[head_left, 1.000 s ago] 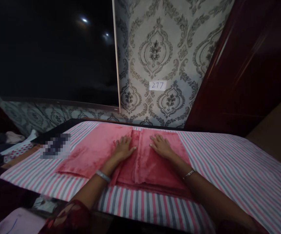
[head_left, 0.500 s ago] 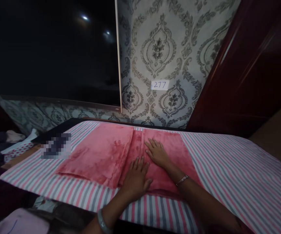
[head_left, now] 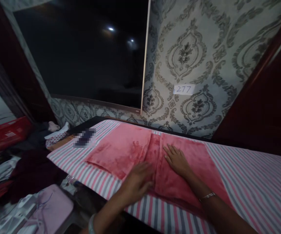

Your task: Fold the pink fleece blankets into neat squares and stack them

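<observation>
A pink plush cloth (head_left: 123, 151) lies partly folded on a bed covered by a pink, grey and white striped sheet (head_left: 252, 182). My right hand (head_left: 178, 159) rests flat, fingers apart, on the folded right part of the cloth. My left hand (head_left: 137, 182) lies on the cloth's near edge by the middle fold, blurred, fingers curled down onto the fabric; whether it pinches the cloth I cannot tell. Both wrists wear bangles.
A patterned wall with a paper label "277" (head_left: 183, 89) and a dark window (head_left: 87, 55) stand behind the bed. A dark wooden wardrobe (head_left: 269, 97) is at the right. Piled clothes (head_left: 33, 169) and a red box (head_left: 5, 133) crowd the floor at the left.
My left hand slid from the left flap toward me to the cloth's near edge at the middle fold. My right hand stayed flat on the right part. The view swung left.
</observation>
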`<state>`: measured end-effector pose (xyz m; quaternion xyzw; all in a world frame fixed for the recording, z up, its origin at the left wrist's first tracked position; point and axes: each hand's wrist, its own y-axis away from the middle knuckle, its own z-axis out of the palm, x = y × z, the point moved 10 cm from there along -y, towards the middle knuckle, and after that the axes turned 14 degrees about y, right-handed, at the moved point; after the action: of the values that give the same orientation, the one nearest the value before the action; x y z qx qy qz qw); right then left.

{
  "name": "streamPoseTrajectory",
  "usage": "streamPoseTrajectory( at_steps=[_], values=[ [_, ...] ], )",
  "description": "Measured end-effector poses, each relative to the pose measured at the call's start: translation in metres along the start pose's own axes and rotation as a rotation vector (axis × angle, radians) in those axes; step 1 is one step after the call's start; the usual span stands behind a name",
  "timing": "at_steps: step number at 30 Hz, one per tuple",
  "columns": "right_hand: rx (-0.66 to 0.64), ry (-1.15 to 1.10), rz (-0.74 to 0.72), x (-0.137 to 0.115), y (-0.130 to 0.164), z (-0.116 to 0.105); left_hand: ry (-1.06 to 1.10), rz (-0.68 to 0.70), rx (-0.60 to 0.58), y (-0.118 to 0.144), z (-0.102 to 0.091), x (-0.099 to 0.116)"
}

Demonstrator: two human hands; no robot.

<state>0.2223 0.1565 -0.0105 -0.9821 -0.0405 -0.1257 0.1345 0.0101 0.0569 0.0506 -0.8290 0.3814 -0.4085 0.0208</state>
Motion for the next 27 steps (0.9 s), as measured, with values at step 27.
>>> streamPoseTrajectory(
  at_steps=[27],
  values=[
    [0.039,-0.248,-0.278,-0.081,-0.138,-0.072,-0.352,-0.654,0.763,0.106,-0.185,-0.184]
  ],
)
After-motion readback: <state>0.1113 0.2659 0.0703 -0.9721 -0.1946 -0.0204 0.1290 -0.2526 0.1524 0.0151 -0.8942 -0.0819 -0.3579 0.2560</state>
